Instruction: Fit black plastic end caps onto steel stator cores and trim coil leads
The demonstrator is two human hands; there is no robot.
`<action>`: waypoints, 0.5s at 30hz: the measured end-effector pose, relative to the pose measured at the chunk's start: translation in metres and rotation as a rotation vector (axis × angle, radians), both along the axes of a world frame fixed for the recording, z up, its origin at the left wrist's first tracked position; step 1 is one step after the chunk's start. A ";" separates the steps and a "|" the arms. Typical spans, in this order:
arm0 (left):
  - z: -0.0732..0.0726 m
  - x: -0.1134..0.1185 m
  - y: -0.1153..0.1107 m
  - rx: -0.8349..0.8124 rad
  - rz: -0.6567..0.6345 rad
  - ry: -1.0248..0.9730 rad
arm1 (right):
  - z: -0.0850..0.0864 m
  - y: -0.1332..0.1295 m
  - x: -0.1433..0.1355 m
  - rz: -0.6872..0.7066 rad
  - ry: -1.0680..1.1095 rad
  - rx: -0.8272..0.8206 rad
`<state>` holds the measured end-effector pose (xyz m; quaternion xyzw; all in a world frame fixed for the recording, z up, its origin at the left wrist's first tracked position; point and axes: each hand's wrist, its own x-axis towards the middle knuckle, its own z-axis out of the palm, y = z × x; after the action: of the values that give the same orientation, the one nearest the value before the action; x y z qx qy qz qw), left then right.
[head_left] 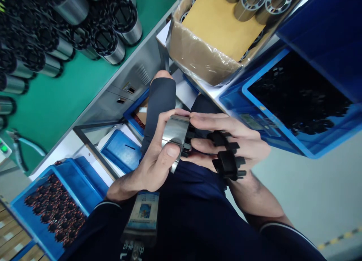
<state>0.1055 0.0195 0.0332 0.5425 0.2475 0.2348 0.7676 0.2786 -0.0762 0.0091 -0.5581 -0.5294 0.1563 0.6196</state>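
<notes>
A silvery metal ring point(175, 131) is gripped in my left hand point(155, 159), with the thumb on its outer face and the fingers behind it. Black plastic shows at the ring's right side, where the fingertips of my right hand point(240, 136) touch it. Two loose black plastic parts, an upper one point(220, 139) and a lower one point(228, 165), lie against the fingers and palm of my right hand. Both hands are close together above my lap.
Many metal cylinders with black inserts point(109, 46) stand on the green table point(76, 80), with pliers point(21, 148) near its corner. A cardboard box point(203, 54) holds metal cores. Blue bins hold black parts point(299, 95) and red-black parts point(56, 208).
</notes>
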 end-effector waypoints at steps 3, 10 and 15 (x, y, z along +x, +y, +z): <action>-0.003 -0.003 -0.001 -0.045 -0.003 0.033 | -0.001 0.005 0.002 0.047 -0.051 0.125; -0.004 0.016 0.000 -0.108 0.178 -0.026 | 0.005 -0.010 0.011 0.030 0.053 -0.009; 0.008 0.040 0.004 -0.071 0.457 0.042 | -0.006 -0.011 -0.017 -0.051 -0.006 -0.007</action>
<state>0.1454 0.0230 0.0411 0.4499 0.3878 0.3826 0.7077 0.2619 -0.0870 0.0035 -0.5741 -0.5163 0.1406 0.6197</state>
